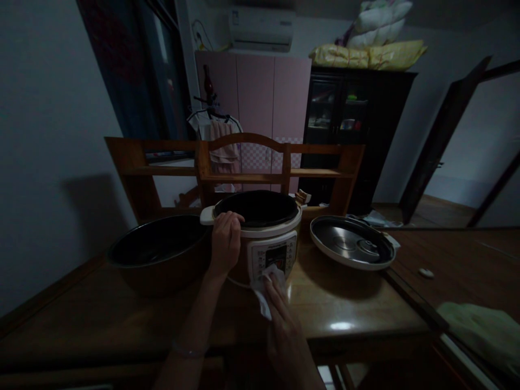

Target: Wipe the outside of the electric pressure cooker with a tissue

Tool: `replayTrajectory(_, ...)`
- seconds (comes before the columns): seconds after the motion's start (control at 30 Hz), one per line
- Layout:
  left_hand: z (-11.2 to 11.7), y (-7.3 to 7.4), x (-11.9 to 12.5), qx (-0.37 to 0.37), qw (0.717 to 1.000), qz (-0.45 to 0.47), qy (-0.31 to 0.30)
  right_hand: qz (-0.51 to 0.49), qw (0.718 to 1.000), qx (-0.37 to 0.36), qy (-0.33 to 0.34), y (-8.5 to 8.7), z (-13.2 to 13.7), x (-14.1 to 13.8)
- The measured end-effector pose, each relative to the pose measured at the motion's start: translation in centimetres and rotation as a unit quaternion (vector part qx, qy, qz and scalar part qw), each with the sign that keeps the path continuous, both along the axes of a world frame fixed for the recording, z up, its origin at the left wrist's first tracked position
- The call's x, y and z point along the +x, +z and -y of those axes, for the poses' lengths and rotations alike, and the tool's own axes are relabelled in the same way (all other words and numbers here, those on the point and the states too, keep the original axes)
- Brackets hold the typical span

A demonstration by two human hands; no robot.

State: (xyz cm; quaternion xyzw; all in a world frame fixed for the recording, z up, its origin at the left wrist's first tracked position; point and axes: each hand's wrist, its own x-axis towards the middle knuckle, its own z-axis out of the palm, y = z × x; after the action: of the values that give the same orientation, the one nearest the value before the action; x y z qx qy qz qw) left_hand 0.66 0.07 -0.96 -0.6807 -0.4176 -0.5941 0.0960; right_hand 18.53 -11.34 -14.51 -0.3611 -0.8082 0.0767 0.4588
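Note:
An electric pressure cooker stands lidless in the middle of the wooden table, its dark inside facing up. My left hand is closed over the left front of its rim, near the white side handle. Against the lower part of the control panel, my right hand presses a white tissue; the fingers are partly hidden behind it. Left of the cooker sits a dark inner pot. To the right lies the lid, its metal underside turned up.
A wooden shelf rack rises along the back of the table. Behind it are a pink wardrobe and a black cabinet. Pale green fabric lies at the lower right. A small white object rests on the floor.

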Motion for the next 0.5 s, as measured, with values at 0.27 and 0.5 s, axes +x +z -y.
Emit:
replayTrajectory(0.27,0.0,0.0,-0.1,-0.003,1.000,-0.005,0.004,-0.226,0.965,-0.057,-0.121,1.7,-1.5,4.2)
replayTrajectory(0.5,-0.2,-0.2,-0.1,0.001,1.000,0.000,0.010,-0.325,0.936,-0.101,-0.089,4.6,-2.9,3.3)
